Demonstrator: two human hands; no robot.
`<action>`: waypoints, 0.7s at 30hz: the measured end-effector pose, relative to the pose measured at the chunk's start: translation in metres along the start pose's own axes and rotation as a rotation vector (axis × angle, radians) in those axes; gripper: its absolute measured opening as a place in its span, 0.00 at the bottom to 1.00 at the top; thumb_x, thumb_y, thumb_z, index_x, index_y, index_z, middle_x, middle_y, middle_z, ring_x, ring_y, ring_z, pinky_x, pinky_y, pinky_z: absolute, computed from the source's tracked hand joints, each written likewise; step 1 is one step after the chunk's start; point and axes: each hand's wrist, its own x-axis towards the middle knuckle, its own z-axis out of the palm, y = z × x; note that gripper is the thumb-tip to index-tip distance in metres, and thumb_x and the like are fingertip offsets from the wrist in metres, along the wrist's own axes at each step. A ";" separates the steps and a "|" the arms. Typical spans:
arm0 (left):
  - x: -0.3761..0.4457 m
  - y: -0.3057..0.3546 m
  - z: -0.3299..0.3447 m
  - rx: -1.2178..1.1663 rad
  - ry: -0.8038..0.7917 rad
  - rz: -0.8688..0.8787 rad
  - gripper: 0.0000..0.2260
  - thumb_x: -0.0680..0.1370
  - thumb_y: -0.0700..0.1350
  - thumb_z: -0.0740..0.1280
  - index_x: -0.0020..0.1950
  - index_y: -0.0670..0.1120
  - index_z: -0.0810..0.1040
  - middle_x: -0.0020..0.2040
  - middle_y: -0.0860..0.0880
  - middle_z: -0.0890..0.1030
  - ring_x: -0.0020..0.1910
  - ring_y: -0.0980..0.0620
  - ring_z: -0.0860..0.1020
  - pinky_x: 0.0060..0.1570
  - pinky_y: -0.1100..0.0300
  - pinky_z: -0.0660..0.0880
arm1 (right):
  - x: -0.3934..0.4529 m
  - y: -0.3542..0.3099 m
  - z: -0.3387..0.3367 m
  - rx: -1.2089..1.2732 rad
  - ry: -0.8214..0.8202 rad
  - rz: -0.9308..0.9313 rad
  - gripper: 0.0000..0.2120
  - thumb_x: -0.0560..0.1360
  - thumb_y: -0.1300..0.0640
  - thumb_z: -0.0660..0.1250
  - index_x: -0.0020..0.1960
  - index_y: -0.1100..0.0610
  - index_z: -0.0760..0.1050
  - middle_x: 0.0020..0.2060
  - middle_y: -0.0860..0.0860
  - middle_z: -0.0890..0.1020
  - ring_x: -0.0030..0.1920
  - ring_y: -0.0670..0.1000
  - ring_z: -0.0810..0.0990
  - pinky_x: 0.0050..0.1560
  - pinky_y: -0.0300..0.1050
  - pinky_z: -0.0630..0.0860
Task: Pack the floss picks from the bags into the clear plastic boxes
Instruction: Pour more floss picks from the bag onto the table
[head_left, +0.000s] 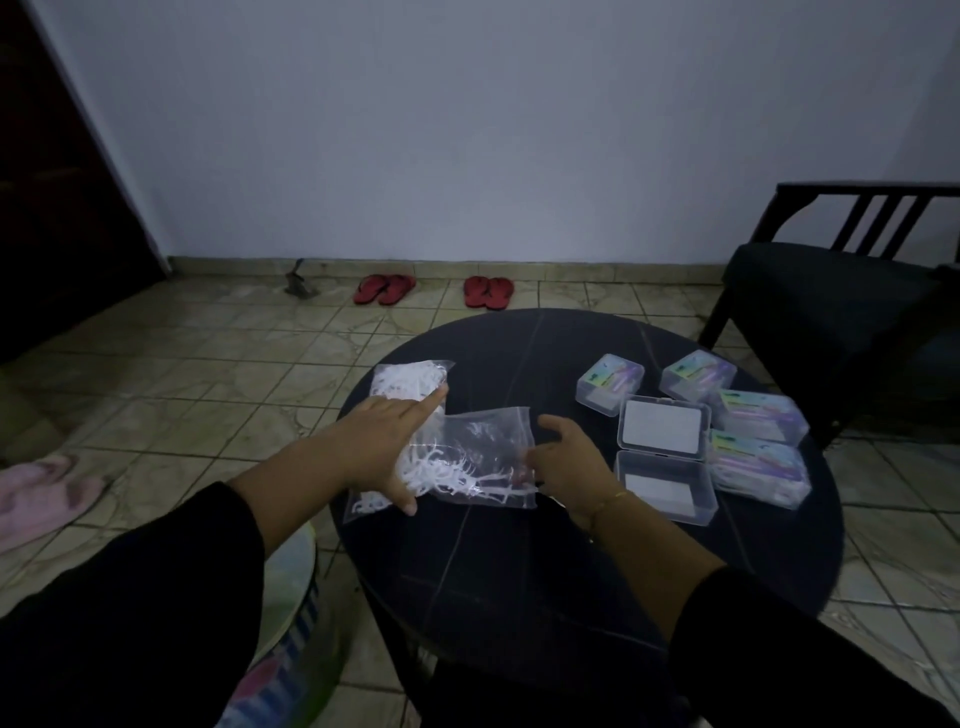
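Note:
Two clear bags of white floss picks lie on the left part of the round dark table (519, 571). The near bag (478, 457) is partly filled; the far bag (405, 382) is fuller. My left hand (387, 441) lies flat across both bags, fingers straight, index finger pointing at the far one. My right hand (563, 462) pinches the near bag's right edge with curled fingers. An open clear plastic box (665, 457) with a white card inside sits just right of that hand. Several closed clear boxes (610, 384) with colourful labels stand around it.
A black chair (831, 301) stands at the right behind the table. Red flip-flops (384, 289) and a second red pair (488, 292) lie by the far wall. Pink slippers (47, 493) rest on the tiled floor at left. A dark doorway is on the far left.

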 end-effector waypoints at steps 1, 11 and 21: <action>0.000 0.001 -0.001 -0.011 -0.010 -0.003 0.62 0.63 0.61 0.77 0.76 0.51 0.31 0.77 0.48 0.57 0.73 0.49 0.58 0.70 0.57 0.52 | 0.000 0.000 -0.001 0.016 -0.009 0.006 0.30 0.74 0.72 0.63 0.73 0.58 0.60 0.56 0.63 0.77 0.44 0.55 0.80 0.35 0.40 0.76; 0.001 0.015 -0.003 -0.010 -0.061 -0.042 0.63 0.62 0.62 0.77 0.75 0.53 0.30 0.78 0.47 0.53 0.75 0.46 0.53 0.72 0.54 0.49 | -0.007 0.006 -0.008 0.060 -0.026 0.034 0.27 0.75 0.68 0.64 0.72 0.56 0.63 0.55 0.57 0.79 0.48 0.56 0.83 0.51 0.54 0.81; -0.010 0.014 -0.010 0.158 -0.027 -0.049 0.59 0.64 0.60 0.77 0.77 0.50 0.35 0.74 0.48 0.59 0.71 0.48 0.59 0.70 0.57 0.53 | -0.020 0.016 -0.018 0.215 -0.008 0.074 0.25 0.76 0.71 0.61 0.71 0.59 0.63 0.56 0.61 0.77 0.41 0.52 0.81 0.30 0.39 0.75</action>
